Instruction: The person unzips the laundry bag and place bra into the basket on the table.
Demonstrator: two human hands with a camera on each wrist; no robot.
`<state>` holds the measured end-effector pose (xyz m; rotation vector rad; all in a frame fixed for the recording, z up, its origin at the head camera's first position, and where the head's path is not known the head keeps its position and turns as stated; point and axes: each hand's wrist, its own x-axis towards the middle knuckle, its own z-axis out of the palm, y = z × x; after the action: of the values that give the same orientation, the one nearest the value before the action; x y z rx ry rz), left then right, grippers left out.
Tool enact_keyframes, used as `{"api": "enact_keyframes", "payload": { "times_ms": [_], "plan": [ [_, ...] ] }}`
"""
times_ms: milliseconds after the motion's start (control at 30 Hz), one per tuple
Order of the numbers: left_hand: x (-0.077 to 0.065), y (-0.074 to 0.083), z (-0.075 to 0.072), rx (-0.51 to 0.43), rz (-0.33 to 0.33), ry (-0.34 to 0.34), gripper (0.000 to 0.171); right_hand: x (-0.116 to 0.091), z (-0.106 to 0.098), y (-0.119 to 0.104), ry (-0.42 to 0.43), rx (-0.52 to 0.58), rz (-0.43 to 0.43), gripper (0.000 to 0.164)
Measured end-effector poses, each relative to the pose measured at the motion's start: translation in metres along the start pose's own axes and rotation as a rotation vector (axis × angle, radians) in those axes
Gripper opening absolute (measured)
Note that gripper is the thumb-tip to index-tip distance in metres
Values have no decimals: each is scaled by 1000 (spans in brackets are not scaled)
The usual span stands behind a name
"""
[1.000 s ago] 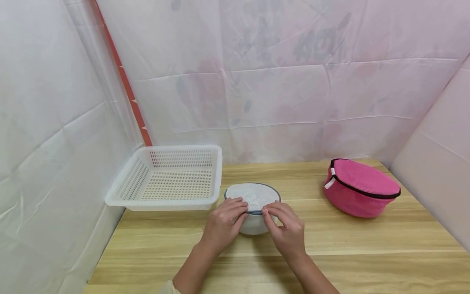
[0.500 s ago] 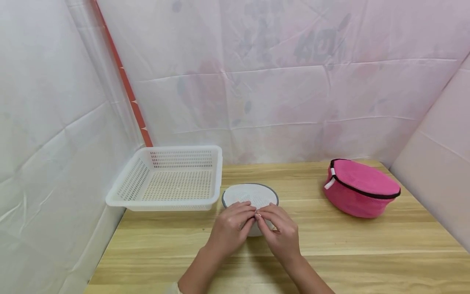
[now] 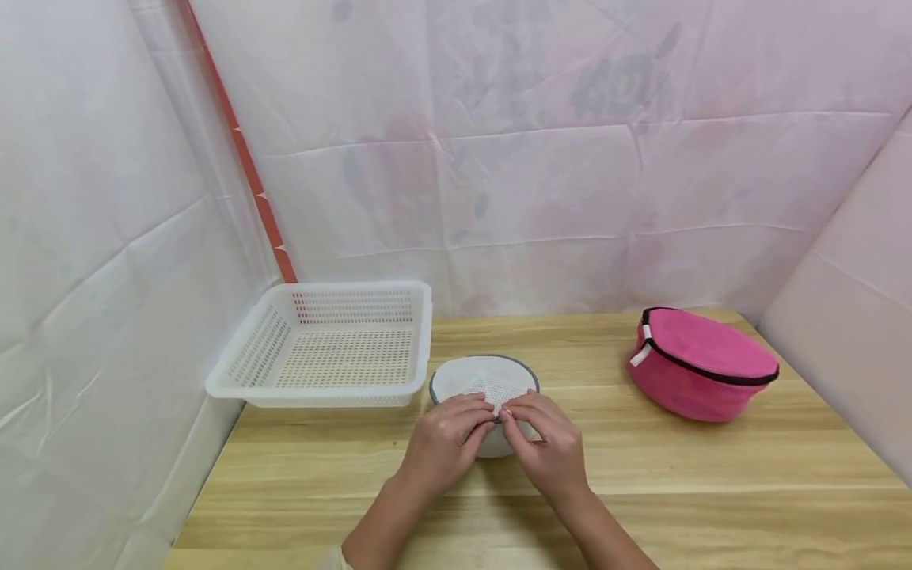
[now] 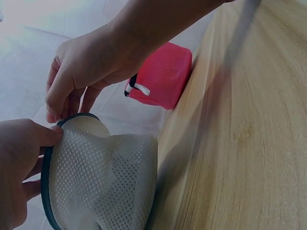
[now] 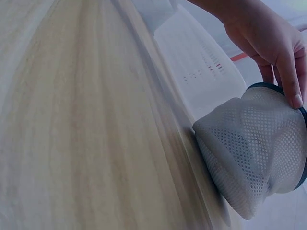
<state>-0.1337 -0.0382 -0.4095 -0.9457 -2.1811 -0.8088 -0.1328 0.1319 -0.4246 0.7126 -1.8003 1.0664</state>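
Observation:
A white mesh laundry bag (image 3: 470, 376) with dark blue-grey trim stands on the table in the head view. My left hand (image 3: 445, 435) grips the near side of its rim, its thumb pressing the trim in the right wrist view. Just to the right, my right hand (image 3: 549, 443) pinches something small at the same edge, perhaps a zip pull; the fingers hide it. From the left wrist, the bag's mesh side (image 4: 110, 177) looks creased, with the right hand (image 4: 91, 62) reaching down to the trim. Fingertips of both hands nearly meet.
To the left at the back sits a white perforated plastic basket (image 3: 420, 340). A pink mesh bag (image 3: 701, 368) with black trim and a white tab lies at the right. Pale sheeting (image 3: 527, 182) walls the wooden table (image 3: 684, 507) behind and at both sides.
My right hand has slid left along the rim until close beside the left hand. The white bag has shifted slightly left. Basket and pink bag stay put.

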Motion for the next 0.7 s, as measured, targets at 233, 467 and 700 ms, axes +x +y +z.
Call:
{"api": "enact_keyframes", "payload": {
  "times_ms": [233, 467, 700],
  "plan": [
    [-1, -5, -2, -5, -28, -1, 9, 3, -5, 3, 12, -20, 31, 14],
    [-1, -7, -7, -12, -42, 7, 10, 7, -11, 4, 11, -73, 86, 20],
    [-2, -10, -9, -48, -49, 30, 10, 9, -13, 3, 5, -78, 109, 21]
  ]
}}
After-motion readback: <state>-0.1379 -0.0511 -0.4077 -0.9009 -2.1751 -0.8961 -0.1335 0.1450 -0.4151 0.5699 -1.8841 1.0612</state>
